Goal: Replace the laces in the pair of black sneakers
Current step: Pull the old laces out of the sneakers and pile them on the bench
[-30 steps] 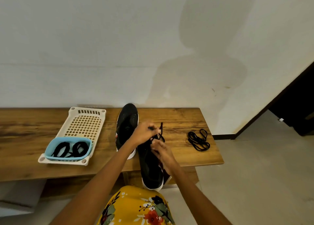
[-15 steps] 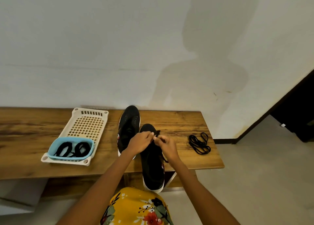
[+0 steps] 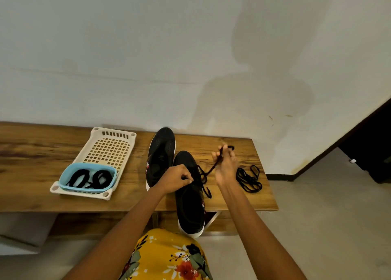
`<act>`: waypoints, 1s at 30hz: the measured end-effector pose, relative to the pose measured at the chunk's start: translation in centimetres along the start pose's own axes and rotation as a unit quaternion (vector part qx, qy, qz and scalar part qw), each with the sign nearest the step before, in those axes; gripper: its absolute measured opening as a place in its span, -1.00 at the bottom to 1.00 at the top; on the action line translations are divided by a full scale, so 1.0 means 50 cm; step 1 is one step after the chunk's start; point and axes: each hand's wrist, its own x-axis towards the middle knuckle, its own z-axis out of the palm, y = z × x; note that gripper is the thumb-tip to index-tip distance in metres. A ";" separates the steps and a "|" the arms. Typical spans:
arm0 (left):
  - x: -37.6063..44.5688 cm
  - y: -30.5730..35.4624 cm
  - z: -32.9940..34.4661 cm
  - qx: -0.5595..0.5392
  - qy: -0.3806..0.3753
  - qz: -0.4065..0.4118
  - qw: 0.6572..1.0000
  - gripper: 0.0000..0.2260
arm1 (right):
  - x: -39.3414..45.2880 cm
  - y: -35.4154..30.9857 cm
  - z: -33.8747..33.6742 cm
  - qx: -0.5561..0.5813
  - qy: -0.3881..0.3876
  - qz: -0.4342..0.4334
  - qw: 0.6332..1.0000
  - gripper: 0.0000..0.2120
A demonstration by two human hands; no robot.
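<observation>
1. The near black mesh sneaker with a white sole (image 3: 189, 205) lies lengthwise on the wooden bench (image 3: 31, 197), toe toward 12 o'clock, heel hanging over the front edge at 6 o'clock.
2. A black lace (image 3: 204, 175) threads through its upper eyelets; part of it rises taut toward 1 o'clock, and a loose end curls at the shoe's 3 o'clock side.
3. The far black sneaker (image 3: 160, 155), dotted with small perforations on the toe, sits just beside the first at its 11 o'clock, also toe toward 12 o'clock; no lace shows on it.
4. Count: 2 sneakers, 1 lace in work, 1 loose pile of black lace (image 3: 249, 179) at 3 o'clock on the bench.
5. At 9 o'clock, 1 cream perforated plastic tray (image 3: 110, 150) holds 1 light blue plastic basket (image 3: 87, 177) with 2 coiled black laces inside.
6. The left hand (image 3: 176, 180) rests over the near sneaker's lacing area, fingers curled and fingertips pressed together, pinching the lace at the eyelets.
7. The right hand (image 3: 225, 165) is raised at 2 o'clock of the shoe, palm toward the camera, fingers curled round the taut lace, whose end pokes out above them.
8. Both forearms reach in from 6 o'clock, over a yellow floral garment (image 3: 169, 258).
</observation>
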 end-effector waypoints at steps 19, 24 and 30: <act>-0.016 0.033 0.015 -0.015 0.013 -0.151 0.988 -0.59 | -0.069 0.133 -0.130 -0.721 -0.199 -0.120 0.653 -0.41; -0.032 0.031 0.044 0.076 0.043 -0.124 0.988 -0.68 | -0.068 0.127 -0.135 -0.653 -0.112 -0.116 0.740 -0.71; 0.007 0.048 0.056 0.129 0.126 -0.128 0.975 -0.89 | -0.058 0.120 -0.139 -0.621 -0.118 -0.108 0.767 -0.79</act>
